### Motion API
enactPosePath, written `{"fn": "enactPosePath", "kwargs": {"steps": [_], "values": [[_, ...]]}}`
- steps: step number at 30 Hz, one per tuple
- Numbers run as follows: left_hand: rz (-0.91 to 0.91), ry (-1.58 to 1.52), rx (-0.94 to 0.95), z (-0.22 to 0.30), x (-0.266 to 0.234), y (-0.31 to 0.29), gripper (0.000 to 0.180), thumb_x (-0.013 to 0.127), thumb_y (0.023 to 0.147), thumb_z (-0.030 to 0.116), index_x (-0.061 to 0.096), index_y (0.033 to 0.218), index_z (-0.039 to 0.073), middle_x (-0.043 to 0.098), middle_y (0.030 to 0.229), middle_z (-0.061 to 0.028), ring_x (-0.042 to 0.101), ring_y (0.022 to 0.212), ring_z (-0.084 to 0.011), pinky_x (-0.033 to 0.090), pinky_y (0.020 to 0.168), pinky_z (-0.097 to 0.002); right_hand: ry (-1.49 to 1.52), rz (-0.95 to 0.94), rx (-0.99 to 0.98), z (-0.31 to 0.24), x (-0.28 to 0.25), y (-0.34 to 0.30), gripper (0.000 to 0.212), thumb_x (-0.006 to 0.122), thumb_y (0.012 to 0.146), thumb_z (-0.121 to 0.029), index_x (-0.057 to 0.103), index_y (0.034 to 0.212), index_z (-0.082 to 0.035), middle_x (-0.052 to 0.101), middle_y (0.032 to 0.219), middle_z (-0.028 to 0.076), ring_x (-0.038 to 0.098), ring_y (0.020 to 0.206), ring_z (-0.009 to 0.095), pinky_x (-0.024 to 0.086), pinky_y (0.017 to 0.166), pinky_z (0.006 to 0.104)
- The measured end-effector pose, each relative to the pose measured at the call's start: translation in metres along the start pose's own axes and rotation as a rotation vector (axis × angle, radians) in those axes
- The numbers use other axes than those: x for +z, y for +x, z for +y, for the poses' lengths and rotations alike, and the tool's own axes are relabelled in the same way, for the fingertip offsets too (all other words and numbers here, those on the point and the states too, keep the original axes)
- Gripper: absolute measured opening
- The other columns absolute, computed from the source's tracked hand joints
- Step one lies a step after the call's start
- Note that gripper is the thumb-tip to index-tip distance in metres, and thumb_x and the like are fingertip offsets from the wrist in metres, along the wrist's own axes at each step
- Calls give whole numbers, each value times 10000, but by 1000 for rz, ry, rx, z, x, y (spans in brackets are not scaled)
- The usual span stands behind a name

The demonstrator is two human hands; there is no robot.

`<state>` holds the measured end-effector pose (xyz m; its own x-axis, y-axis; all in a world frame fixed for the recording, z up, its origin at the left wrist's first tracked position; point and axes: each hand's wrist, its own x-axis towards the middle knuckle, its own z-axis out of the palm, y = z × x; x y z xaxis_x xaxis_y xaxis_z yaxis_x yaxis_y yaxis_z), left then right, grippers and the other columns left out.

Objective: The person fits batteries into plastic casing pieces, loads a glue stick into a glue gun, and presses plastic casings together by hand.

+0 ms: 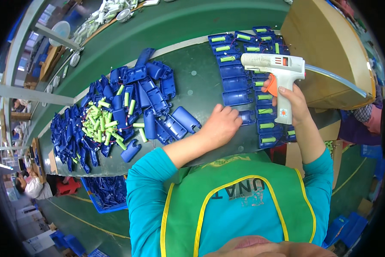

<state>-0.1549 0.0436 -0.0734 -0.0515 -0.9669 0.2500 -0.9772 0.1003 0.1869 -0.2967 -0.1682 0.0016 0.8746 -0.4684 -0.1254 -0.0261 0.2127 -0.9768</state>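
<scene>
My right hand (pixel 296 103) is wrapped round the handle of a white glue gun (pixel 272 62) with an orange trigger (pixel 271 85). A clear glue stick (pixel 336 78) sticks out of its back end, and its nozzle points left over the rows. My left hand (pixel 221 127) has its fingers bent and pressed together at the left edge of a blue plastic shell (pixel 247 118); its fingertips are partly hidden. Rows of blue shells (pixel 236 97) lie around the gun, several holding a light-green battery cell (pixel 265 111). Some shells in the left row hold no cell.
A heap of loose blue shells (pixel 151 92) and green cells (pixel 100 122) covers the left of the green table (pixel 191 81). An open cardboard box (pixel 329 47) stands at the right. Below the table's left edge is a blue crate (pixel 106 195) of blue parts.
</scene>
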Motion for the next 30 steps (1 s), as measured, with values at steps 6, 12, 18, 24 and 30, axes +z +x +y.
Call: {"fn": "enactPosePath", "kwargs": {"steps": [6,12,18,24,30], "values": [[39,-42,-46,-12,3,8,197,731,754,241,611,859,125,548,866,-44,541,879,-244,380,773,-410,7,4,-8,0,1,-5,474,573,897,-250,504,1294,0,643,1152,113,628,1055,181,508,697,260],[61,-67,-119,-14,6,4,214,739,749,255,613,861,123,563,869,-53,550,881,-253,395,751,-410,27,-9,-7,4,0,-2,501,579,898,-243,488,1315,20,643,1171,131,641,1019,182,512,696,261],[149,-54,-101,-13,8,6,254,747,726,294,610,874,139,557,877,-55,560,892,-242,401,760,-420,53,-30,-58,10,-6,-5,519,572,907,-213,456,1342,43,625,1206,160,636,1072,225,526,690,248],[330,224,-354,-61,-62,-46,185,724,693,248,584,695,127,548,733,-66,580,719,-272,408,624,-442,61,-38,-47,4,-10,0,537,571,906,-225,437,1347,49,603,1213,167,607,1132,266,525,677,235],[190,603,-822,-128,-115,-140,325,797,688,309,653,908,118,582,912,-70,584,881,-285,422,766,-479,61,-5,-92,3,-6,-11,543,579,892,-248,463,1337,40,626,1199,157,638,1074,246,538,698,256]]}}
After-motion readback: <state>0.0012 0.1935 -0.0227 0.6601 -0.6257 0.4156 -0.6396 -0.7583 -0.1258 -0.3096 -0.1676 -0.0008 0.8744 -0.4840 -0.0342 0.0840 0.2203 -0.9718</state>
